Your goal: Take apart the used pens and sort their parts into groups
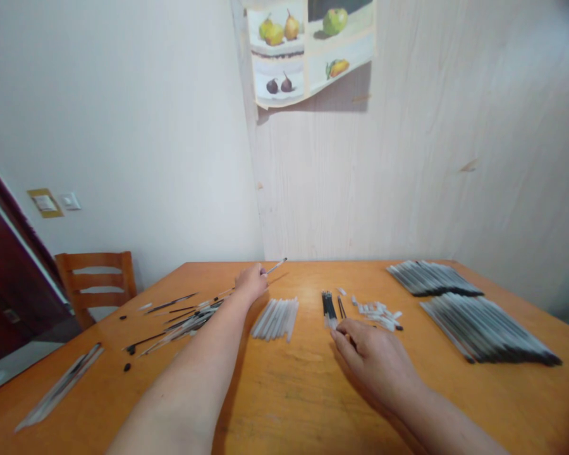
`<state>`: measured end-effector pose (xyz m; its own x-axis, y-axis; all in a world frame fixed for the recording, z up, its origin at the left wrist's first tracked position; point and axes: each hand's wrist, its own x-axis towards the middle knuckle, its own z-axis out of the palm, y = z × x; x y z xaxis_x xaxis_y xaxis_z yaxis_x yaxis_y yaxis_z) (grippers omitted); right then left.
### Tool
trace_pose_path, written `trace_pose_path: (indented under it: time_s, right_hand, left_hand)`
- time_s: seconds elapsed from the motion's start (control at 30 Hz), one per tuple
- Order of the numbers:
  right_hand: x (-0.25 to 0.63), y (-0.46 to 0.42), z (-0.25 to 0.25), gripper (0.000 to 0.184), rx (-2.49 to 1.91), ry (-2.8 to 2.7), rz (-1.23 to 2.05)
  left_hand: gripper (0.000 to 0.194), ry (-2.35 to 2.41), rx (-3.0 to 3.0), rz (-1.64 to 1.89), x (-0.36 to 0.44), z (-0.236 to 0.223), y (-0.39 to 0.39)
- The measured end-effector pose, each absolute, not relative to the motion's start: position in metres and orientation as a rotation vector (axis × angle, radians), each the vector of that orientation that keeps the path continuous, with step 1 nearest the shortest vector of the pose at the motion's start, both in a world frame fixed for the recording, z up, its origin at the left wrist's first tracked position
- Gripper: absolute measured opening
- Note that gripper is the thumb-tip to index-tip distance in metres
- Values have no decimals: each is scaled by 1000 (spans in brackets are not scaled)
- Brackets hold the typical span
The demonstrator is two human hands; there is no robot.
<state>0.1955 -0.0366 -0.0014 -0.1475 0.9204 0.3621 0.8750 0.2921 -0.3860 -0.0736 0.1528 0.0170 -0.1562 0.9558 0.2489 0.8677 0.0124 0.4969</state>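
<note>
My left hand (250, 283) is closed around a thin pen (275, 266) whose tip sticks out toward the wall. Just below it on the wooden table (289, 404) lies a row of clear pen barrels (275, 318). My right hand (375, 357) rests on the table, its fingertips pinched at the near end of a small bunch of black refills (329, 308). A heap of small white caps (377, 313) lies right of the refills.
Two large stacks of finished pens (488, 328) fill the right side of the table. Loose pen parts (180, 319) are scattered at left, with more clear barrels (61, 385) near the left edge. A wooden chair (97, 278) stands at the far left corner. A fruit poster (310, 47) hangs on the wall.
</note>
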Motion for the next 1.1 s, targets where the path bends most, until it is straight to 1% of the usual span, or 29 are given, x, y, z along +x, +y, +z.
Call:
trace_pose_path:
  time_s: [0.13, 0.2, 0.23, 0.3, 0.37, 0.5, 0.6, 0.7, 0.93, 1.1]
  right_hand:
    - [195, -33, -5, 26, -1549, -1956, 188]
    - [194, -29, -6, 28, -1517, -1906, 280]
    - [193, -28, -7, 29, -1488, -1873, 332]
    - [191, -24, -7, 32, -1413, -1788, 440]
    - [189, -22, -6, 34, -1341, -1672, 602]
    - [184, -22, -3, 37, -1156, -1364, 1087]
    - [182, -24, -1, 37, -976, -1207, 1313]
    - [183, -25, -2, 34, -895, -1161, 1393]
    - [182, -22, -8, 28, -861, -1086, 1459]
    - [182, -22, -10, 25, -840, -1031, 1531]
  left_hand:
    - [32, 1825, 1817, 1057, -38, 32, 136]
    - [34, 1684, 1765, 1119, -20, 37, 121]
    - [32, 1480, 1613, 1204, -12, 39, 113]
    - [23, 1140, 1367, 1259, 2, 39, 93]
    - [18, 960, 1212, 1244, 16, 38, 74]
    - [17, 852, 1056, 1183, 38, 34, 39]
    - [14, 763, 966, 1178, 50, 32, 20]
    - [13, 699, 869, 1225, 57, 31, 7]
    - [13, 685, 796, 1282, 55, 27, -2]
    - [20, 680, 825, 1266, 48, 26, -1]
